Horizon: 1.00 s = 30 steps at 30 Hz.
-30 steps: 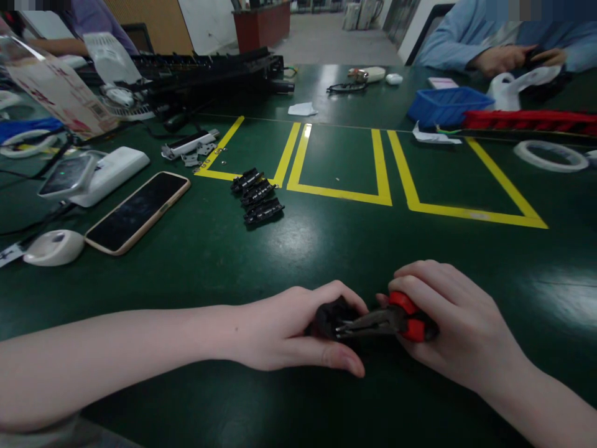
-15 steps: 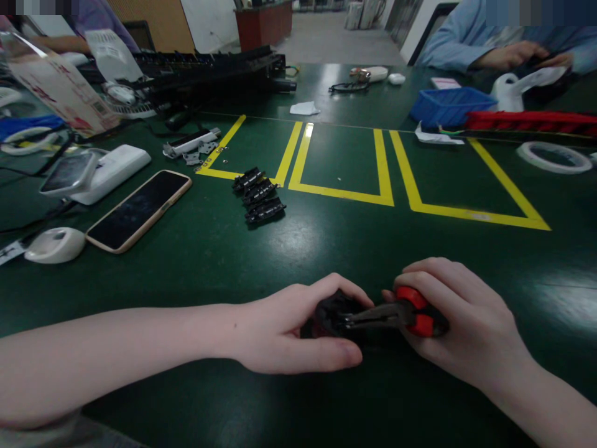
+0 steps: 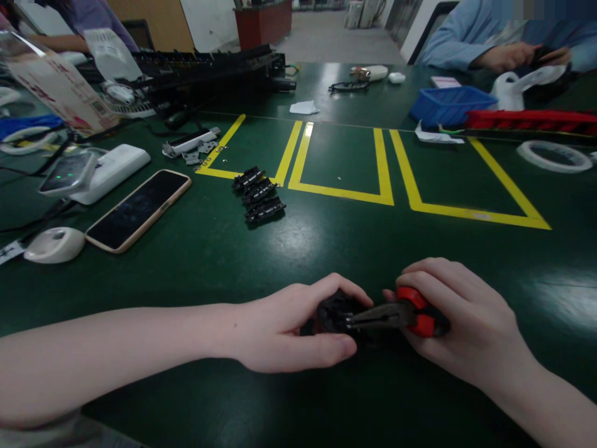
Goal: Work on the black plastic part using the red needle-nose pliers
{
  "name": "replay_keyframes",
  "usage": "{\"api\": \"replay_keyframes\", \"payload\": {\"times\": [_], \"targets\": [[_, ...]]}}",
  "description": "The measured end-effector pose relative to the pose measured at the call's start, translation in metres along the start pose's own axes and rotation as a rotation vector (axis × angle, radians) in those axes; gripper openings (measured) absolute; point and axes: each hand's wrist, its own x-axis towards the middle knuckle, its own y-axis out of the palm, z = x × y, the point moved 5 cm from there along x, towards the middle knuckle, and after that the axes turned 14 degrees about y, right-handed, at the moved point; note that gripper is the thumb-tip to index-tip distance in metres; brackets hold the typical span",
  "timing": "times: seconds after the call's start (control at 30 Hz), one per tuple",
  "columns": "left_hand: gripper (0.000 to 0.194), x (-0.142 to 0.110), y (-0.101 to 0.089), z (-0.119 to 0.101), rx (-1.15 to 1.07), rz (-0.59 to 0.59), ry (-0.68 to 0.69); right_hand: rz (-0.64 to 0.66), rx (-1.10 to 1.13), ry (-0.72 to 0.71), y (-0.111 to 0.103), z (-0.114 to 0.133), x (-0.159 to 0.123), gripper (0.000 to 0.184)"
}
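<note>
My left hand (image 3: 303,333) grips a small black plastic part (image 3: 334,311) between thumb and fingers, low over the green table (image 3: 196,261). My right hand (image 3: 459,320) is closed round the red handles of long-nose pliers (image 3: 385,316). The tips of the pliers point left and meet the open end of the black part. Whether the jaws are clamped on anything there is too small to tell. Several ribbed black plastic pieces (image 3: 260,193) lie together farther up the table, by the yellow tape.
Yellow tape (image 3: 342,194) marks outlines on the table. To the left lie a phone (image 3: 140,210), a white power bank (image 3: 116,173) and a cream oval object (image 3: 55,246). A blue bin (image 3: 450,107) and a tape roll (image 3: 555,157) are at right. Across the table, a co-worker's hands (image 3: 517,57) handle something dark.
The pliers and my right hand have shifted very slightly to the right. My left thumb has drawn back a little. The black part stays in my left hand.
</note>
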Motion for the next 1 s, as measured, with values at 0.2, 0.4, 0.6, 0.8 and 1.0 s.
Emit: {"api": "replay_keyframes", "payload": {"times": [0.2, 0.4, 0.6, 0.8, 1.0], "targets": [[0.039, 0.0000, 0.0007, -0.0003, 0.018, 0.010, -0.010, 0.037, 0.004, -0.011, -0.0003, 0.0025, -0.0010, 0.014], [0.041, 0.0009, -0.0006, 0.0007, -0.001, 0.047, -0.049, 0.065, 0.000, -0.018, 0.0008, 0.0046, -0.0016, 0.013], [0.045, 0.0003, -0.0030, 0.0014, 0.026, 0.054, -0.033, 0.071, -0.009, -0.038, 0.0015, 0.0052, 0.0008, 0.013], [0.045, -0.0010, -0.0015, 0.0015, -0.005, 0.051, -0.023, 0.086, 0.029, -0.024, 0.0024, 0.0021, 0.0002, 0.012], [0.045, 0.0003, -0.0035, 0.0040, 0.017, 0.050, -0.054, 0.096, 0.028, -0.006, 0.0030, 0.0027, 0.0000, 0.012]]}}
